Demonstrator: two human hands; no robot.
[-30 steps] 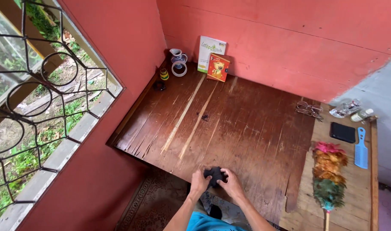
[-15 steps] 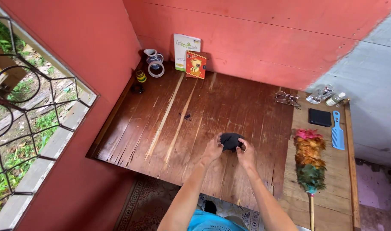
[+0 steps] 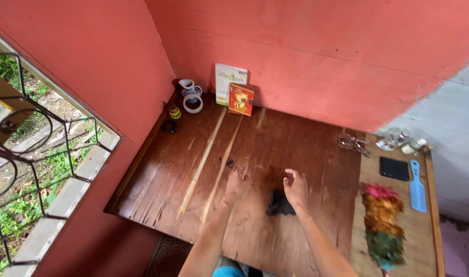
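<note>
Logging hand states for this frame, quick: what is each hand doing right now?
Left hand: blurred, apparently open, holding nothing, above the dark wooden table.
Right hand: open, fingers loosely curled, empty, just above the small black crumpled cloth.

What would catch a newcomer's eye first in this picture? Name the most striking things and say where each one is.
The eye goes first to the two bare hands over the worn wooden table: the right hand open just above a dark cloth, the left hand blurred beside it. Next comes the bright feather duster on the paler board at the right, then the red walls and two small booklets propped at the back.
</note>
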